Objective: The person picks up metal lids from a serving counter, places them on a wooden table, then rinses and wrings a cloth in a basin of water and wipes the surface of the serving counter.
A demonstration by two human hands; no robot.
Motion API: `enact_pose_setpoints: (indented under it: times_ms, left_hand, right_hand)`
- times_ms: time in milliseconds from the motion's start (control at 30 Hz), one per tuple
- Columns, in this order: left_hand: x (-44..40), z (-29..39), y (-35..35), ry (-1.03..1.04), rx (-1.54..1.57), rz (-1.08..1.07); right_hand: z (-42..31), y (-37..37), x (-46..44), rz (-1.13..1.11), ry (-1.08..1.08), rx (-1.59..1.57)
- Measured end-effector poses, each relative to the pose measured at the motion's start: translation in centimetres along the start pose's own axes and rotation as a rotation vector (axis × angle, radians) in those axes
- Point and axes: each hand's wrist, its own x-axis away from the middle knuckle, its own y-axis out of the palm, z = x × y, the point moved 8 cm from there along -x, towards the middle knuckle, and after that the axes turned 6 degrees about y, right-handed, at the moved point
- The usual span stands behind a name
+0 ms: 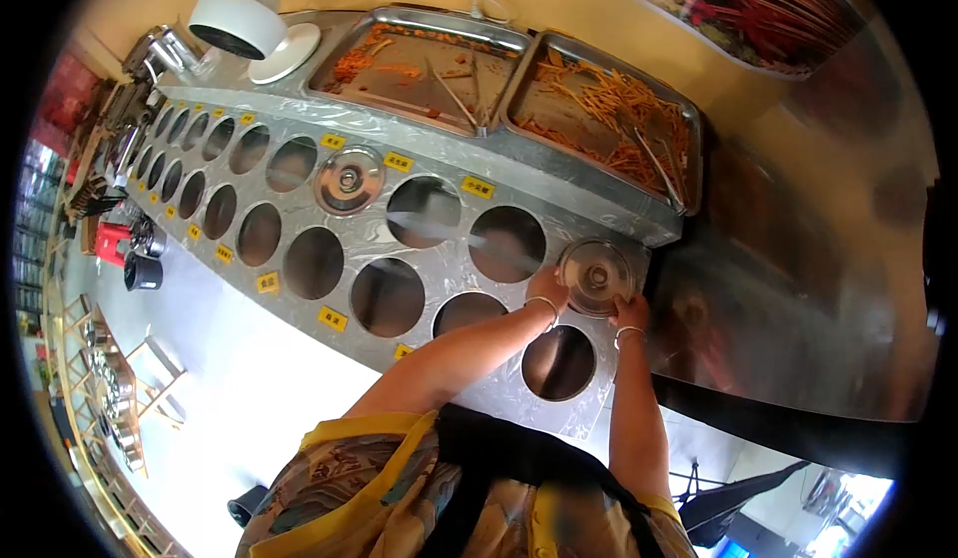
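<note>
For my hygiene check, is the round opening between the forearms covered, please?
Uncovered: the opening shows its inside; the lid is beyond it, between left hand and right hand.

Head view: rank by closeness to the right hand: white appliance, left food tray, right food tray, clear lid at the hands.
From the right hand:
1. Clear lid, between both hands
2. Right food tray, on the ledge beyond the lid
3. Left food tray, same ledge, further left
4. White appliance, far left, past both trays
</note>
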Motion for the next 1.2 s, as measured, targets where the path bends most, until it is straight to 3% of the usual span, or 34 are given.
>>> enact_pose_setpoints:
  times_ms: [67, 133, 200, 267, 333, 400, 567, 633, 667, 800, 867, 900, 933, 967, 1000, 1100, 1167, 1200]
  left_hand:
    - [0.4, -0.6, -0.9, -0.052, 0.070, 0.011]
    - [1.4, 1.1, -2.0, 0.106, 0.046, -0.032]
    - [2.8, 0.5, -3.8, 0.058, 0.063, 0.034]
    - [4.8, -2.2, -2.0, -0.196, 0.786, -0.276]
    - [7.6, -3.4, -4.5, -0.231, 0.945, -0.316]
    - [10.3, -6.3, -7.2, -0.298, 0.995, -0.297]
    - [16.0, -7.7, -13.6, -0.431, 0.865, -0.200]
    - [17.2, -8.1, -14.3, -0.431, 0.860, -0.228]
    - [17.6, -8.6, -14.6, -0.441, 0.864, -0.221]
    - [17.4, -8.9, -14.1, -0.343, 0.899, -0.355]
    - [16.3, -7.7, -14.1, -0.157, 0.830, -0.442]
    - [14.6, -10.0, -13.6, 0.363, 0.303, -0.404]
    - [13.7, -9.7, -13.4, 0.443, 0.277, -0.382]
    - [12.9, -9.5, -13.1, 0.523, 0.250, -0.357]
    - [14.5, -9.1, -14.1, 0.119, 0.703, -0.442]
    - [14.0, -9.7, -14.0, 0.101, 0.800, -0.453]
    - [14.0, -10.9, -14.4, 0.240, 0.582, -0.518]
    - [14.4, -12.3, -15.0, 0.278, 0.459, -0.533]
  right_hand:
    - [0.6, 0.1, -0.6, -0.007, 0.027, -0.017]
    - [2.2, 0.6, -1.7, -0.042, 0.144, -0.067]
    - [-0.8, 1.5, -0.1, -0.008, 0.024, -0.088]
    - [-0.2, 1.0, 0.4, -0.011, 0.150, -0.167]
    - [2.7, 0.9, -1.9, -0.125, 0.294, -0.146]
    - [2.2, 1.3, 0.0, -0.192, 0.302, -0.300]
    - [-3.0, 0.8, 6.7, -0.149, 0.154, -0.262]
    - [-7.0, 0.5, 10.1, -0.207, -0.093, -0.378]
    - [-8.6, 0.1, 12.0, -0.178, -0.113, -0.385]
    - [-16.0, -2.0, 18.9, -0.066, -0.421, -0.216]
    - [-18.2, -3.0, 20.8, 0.133, -0.559, 0.221]
    - [-19.2, -3.1, 22.0, 0.298, -0.770, 0.446]
    - [-19.7, -2.7, 23.1, 0.485, -0.955, 0.683]
    - [-20.2, -3.1, 23.7, 0.503, -0.947, 0.638]
    - [-20.8, -3.4, 24.2, 0.499, -0.939, 0.600]
    - [-24.7, -5.2, 26.5, 0.539, -0.838, 0.567]
    - [-25.5, -5.2, 27.9, 0.095, -0.522, 0.006]
    - [-27.0, -5.5, 29.5, 0.039, -0.547, -0.021]
